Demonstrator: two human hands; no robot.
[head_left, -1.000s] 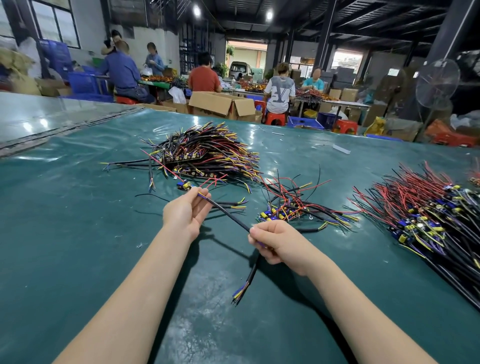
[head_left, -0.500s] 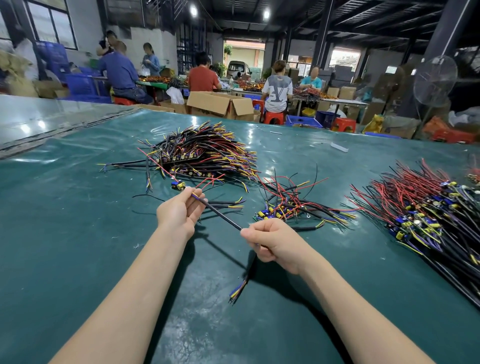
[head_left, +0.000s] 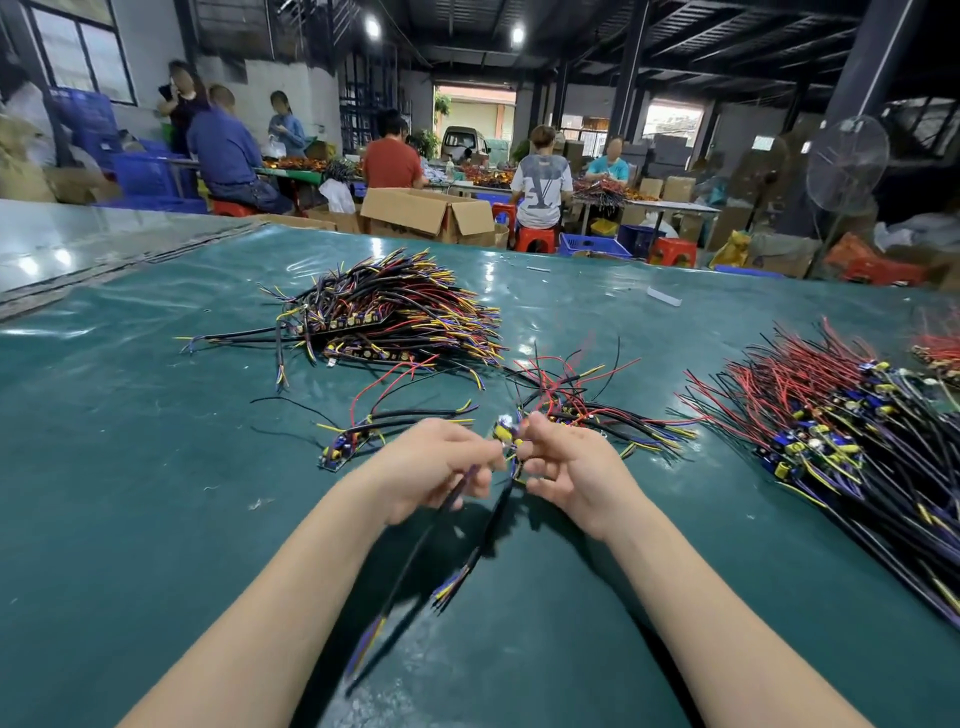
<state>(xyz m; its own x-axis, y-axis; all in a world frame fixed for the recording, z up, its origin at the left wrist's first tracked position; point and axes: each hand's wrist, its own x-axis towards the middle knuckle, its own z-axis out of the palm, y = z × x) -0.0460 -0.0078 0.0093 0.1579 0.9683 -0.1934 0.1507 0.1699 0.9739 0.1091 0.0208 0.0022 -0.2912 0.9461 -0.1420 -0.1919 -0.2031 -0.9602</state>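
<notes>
Left hand (head_left: 431, 467) and right hand (head_left: 576, 478) now meet, holding two cables (head_left: 480, 540).

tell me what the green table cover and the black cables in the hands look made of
The table cover is likely vinyl or a similar plastic sheet with a glossy finish: it mirrors the ceiling lights and shows shallow wrinkles. The cables seem to have a flexible plastic or rubber sheath, fairly matt black, over thin yellow and purple insulated wires that fan out at the ends. Motion blur hides finer detail.
</notes>
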